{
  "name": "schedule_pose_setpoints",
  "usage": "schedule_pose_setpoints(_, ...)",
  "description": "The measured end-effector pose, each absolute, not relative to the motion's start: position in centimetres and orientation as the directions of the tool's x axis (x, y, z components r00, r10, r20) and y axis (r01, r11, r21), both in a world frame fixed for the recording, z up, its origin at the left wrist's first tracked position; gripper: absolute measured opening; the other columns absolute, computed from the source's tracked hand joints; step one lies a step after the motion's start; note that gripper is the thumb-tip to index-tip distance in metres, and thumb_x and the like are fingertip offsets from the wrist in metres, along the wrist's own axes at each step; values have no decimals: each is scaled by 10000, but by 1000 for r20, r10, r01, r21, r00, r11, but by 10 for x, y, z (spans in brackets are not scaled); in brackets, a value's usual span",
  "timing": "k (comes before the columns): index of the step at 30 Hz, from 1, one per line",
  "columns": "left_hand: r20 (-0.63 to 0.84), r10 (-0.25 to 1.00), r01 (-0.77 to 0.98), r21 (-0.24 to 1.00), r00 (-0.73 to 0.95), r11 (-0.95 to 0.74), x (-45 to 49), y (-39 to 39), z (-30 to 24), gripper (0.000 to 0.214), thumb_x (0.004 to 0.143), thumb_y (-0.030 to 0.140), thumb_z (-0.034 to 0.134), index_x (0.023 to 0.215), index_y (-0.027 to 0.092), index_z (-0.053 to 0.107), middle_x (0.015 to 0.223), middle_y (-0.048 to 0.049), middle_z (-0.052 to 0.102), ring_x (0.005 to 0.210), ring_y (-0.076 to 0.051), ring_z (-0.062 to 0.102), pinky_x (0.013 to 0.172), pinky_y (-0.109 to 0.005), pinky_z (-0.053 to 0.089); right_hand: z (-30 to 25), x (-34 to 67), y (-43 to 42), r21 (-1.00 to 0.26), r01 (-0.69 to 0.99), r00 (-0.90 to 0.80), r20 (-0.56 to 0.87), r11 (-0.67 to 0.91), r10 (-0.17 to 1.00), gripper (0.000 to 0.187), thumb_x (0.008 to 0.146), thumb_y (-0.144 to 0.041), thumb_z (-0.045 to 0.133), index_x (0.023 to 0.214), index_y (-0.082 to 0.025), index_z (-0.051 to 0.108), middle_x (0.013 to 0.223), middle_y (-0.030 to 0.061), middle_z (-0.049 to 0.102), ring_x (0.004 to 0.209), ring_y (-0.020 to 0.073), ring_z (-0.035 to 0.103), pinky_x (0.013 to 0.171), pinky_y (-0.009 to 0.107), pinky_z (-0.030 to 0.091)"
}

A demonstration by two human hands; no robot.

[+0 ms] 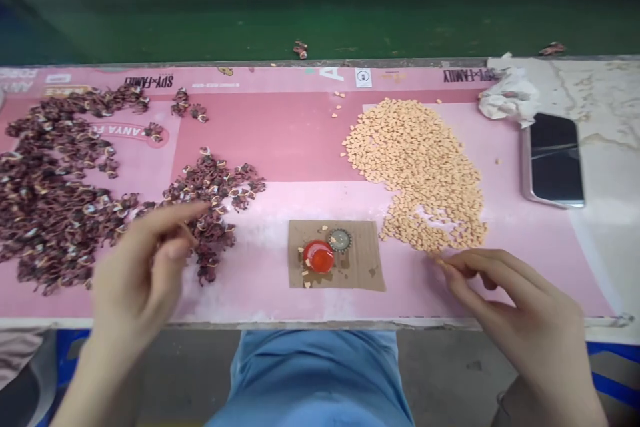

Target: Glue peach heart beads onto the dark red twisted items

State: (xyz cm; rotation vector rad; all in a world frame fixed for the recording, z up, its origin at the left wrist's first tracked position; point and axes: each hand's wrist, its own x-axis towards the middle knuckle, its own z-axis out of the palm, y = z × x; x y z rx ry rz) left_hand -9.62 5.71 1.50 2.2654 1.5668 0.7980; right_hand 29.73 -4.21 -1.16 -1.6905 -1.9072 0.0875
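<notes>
dark bundles [53, 203]: dozens | beige heap [415, 160]: 1 | bottle cap [340, 240]: 1

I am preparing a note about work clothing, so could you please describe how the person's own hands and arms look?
The left hand and right hand wear no gloves; the fingers look slender, and no rings show. No sleeve shows on the visible part of the forearms. Light blue clothing shows at the lap.
</notes>
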Motion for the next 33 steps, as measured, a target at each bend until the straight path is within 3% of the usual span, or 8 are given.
schedule_pose_setpoints(3,251,890,534,726,381,-433,-51,26,18,352,1152,429,400,1018,272,685,710,18,615,582,-139,591,523,-257,463,4,252,-33,-606,713,-77,431,352,899,140,986,-122,663,909,-238,667,772,-3,697,621,122,664,551,217,556)
schedule_pose_setpoints(6,185,866,327,873,465,-362,-9,2,13,416,1135,537,405,951,236,625,703,19,595,567,-107,570,489,-200,455,10,207,-24,-705,531,-156,463,470,872,119,1012,-108,618,962,-213,643,785,-3,720,642,97,686,612,180,601)
schedule_pose_setpoints(8,194,880,271,903,434,-332,6,-8,8,379,1138,495,437,928,223,596,709,17,568,576,-101,557,495,-180,461,9,190,-21,-737,472,-163,466,484,869,107,1019,-110,615,968,-199,643,790,0,729,666,86,701,651,158,617)
schedule_pose_setpoints(12,279,889,292,872,363,-392,8,-12,1,267,1138,300,452,921,216,582,703,8,549,600,-114,550,515,-184,475,6,183,-22,-726,493,-172,459,480,871,131,985,-72,619,973,-188,679,802,9,753,687,91,721,686,154,633)
schedule_pose_setpoints(18,365,850,449,731,379,-514,1,-11,-3,178,994,75,509,910,217,575,690,16,510,565,-119,508,487,-204,453,11,182,-27,-641,604,-192,460,474,867,144,959,-55,651,949,-194,687,775,0,770,642,96,726,679,155,636)
schedule_pose_setpoints(23,342,849,471,718,403,-513,-1,-13,0,169,992,70,525,930,211,593,704,10,547,578,-127,530,500,-212,472,11,183,-22,-657,589,-227,424,470,877,149,972,-78,645,919,-209,690,763,-10,774,626,96,735,680,152,647)
schedule_pose_setpoints(33,217,892,380,846,397,-374,-9,-6,4,177,1033,88,535,946,213,626,739,11,568,592,-116,557,501,-201,459,12,179,-10,-689,544,-263,401,478,877,159,962,-64,641,896,-205,673,765,-2,771,659,92,749,739,130,646)
